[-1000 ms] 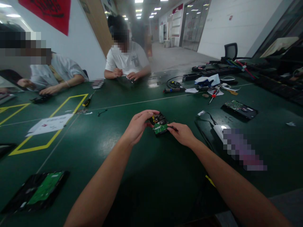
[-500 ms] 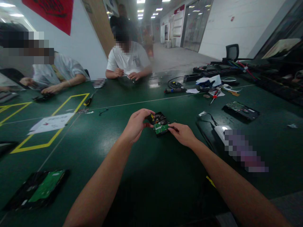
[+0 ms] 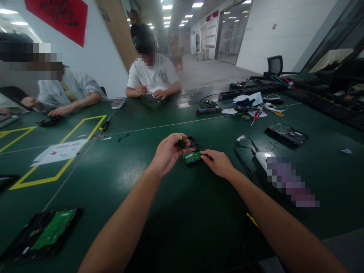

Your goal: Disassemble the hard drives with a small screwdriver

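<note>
A black hard drive [image 3: 194, 143] with a green circuit board [image 3: 192, 156] across its near part lies on the table in front of me. My left hand [image 3: 168, 153] is closed around the black and yellow handle of a screwdriver [image 3: 181, 142], held over the drive's left side. The screwdriver's shaft and tip cannot be made out. At the drive's right edge, my right hand [image 3: 218, 162] pinches the side by the board with thumb and fingers. Its fingertips hide part of that edge.
Other hard drives lie at front left [image 3: 52, 231] and at right [image 3: 287, 134]. Near my right forearm is a white device [image 3: 264, 158] with a cable. Farther back are a red screwdriver [image 3: 256, 116], a yellow-black screwdriver [image 3: 105, 124] and papers [image 3: 58, 151]. Two people sit working across the table [image 3: 133, 182].
My left hand has shifted slightly right over the drive, and more of the screwdriver handle shows. My right hand stays at the drive's edge. The camera view has tilted a little.
</note>
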The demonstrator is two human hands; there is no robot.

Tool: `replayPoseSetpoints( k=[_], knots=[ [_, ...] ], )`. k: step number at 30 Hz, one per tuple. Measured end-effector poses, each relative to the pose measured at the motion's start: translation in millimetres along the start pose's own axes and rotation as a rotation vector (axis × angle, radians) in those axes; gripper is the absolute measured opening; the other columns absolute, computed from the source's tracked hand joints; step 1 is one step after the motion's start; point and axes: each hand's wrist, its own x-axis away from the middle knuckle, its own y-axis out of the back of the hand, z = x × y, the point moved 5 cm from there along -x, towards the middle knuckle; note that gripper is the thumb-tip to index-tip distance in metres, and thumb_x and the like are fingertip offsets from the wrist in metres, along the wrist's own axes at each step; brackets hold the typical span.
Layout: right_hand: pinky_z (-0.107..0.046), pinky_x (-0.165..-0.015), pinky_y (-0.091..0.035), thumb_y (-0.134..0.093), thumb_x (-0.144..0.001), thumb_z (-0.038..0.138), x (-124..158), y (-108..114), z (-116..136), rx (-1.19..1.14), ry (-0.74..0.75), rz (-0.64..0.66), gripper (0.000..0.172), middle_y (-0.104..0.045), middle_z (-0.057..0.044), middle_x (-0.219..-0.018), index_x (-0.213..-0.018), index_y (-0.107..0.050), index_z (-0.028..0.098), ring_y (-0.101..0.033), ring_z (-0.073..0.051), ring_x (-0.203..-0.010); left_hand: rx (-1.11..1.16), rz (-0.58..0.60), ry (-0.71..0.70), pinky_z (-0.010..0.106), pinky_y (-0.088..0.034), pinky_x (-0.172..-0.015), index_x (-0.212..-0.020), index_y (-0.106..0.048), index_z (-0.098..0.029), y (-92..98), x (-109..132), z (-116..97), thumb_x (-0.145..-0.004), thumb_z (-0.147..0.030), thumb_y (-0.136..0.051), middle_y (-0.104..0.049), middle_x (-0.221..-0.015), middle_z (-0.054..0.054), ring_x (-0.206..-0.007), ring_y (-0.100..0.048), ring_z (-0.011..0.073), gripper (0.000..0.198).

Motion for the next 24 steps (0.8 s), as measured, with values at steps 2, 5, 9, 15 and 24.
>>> replayPoseSetpoints(
  k=[2, 5, 9, 15, 24],
  knots=[
    [-0.029, -0.067, -0.042, -0.052, -0.103, 0.04, 0.1, 0.7, 0.8, 0.005, 0.002, -0.001, 0.028, -0.074, -0.004, -0.105, -0.119, -0.069, 0.026, -0.065, -0.018, -0.081, -0.003, 0.001, 0.002, 0.04, -0.06, -0.083, -0.093, -0.069, -0.014, 0.9, -0.3, 1.2, -0.088, -0.032, -0.066, -0.065, -0.092, 0.008, -0.092, -0.064, 0.0208, 0.019],
    [-0.03, -0.07, -0.044, -0.051, -0.103, 0.041, 0.5, 0.5, 0.4, 0.011, 0.008, -0.011, 0.028, -0.074, -0.004, -0.106, -0.12, -0.069, 0.026, -0.065, -0.019, -0.084, -0.029, 0.04, 0.013, 0.035, -0.058, -0.081, -0.093, -0.071, -0.014, -0.4, 1.1, 1.5, -0.087, -0.03, -0.07, -0.065, -0.092, 0.007, -0.093, -0.063, 0.0194, 0.017],
    [-0.03, -0.072, -0.045, -0.051, -0.103, 0.042, 0.9, -1.3, -1.5, 0.014, 0.011, -0.012, 0.03, -0.074, -0.005, -0.109, -0.121, -0.069, 0.027, -0.066, -0.019, -0.087, -0.129, 0.05, 0.025, 0.027, -0.055, -0.071, -0.097, -0.075, -0.015, -0.7, 3.9, -1.3, -0.088, -0.032, -0.07, -0.067, -0.104, 0.009, -0.096, -0.061, 0.0193, 0.02],
    [-0.03, -0.071, -0.045, -0.052, -0.102, 0.041, 0.4, -2.4, -3.3, 0.022, -0.006, -0.01, 0.029, -0.074, -0.005, -0.11, -0.121, -0.069, 0.027, -0.066, -0.019, -0.087, -0.252, 0.05, 0.01, 0.024, -0.049, -0.062, -0.105, -0.076, -0.016, 2.2, 4.3, -4.9, -0.091, -0.034, -0.063, -0.067, -0.112, 0.011, -0.097, -0.06, 0.0203, 0.026],
    [-0.031, -0.074, -0.046, -0.052, -0.103, 0.043, 0.2, -2.9, -4.4, 0.01, -0.003, -0.015, 0.029, -0.074, -0.005, -0.109, -0.121, -0.069, 0.027, -0.066, -0.02, -0.088, -0.148, -0.035, 0.039, 0.03, -0.056, -0.061, -0.091, -0.069, -0.013, 4.3, 1.7, 0.2, -0.084, -0.035, -0.066, -0.066, -0.097, 0.011, -0.088, -0.065, 0.0232, 0.023]
  ],
)
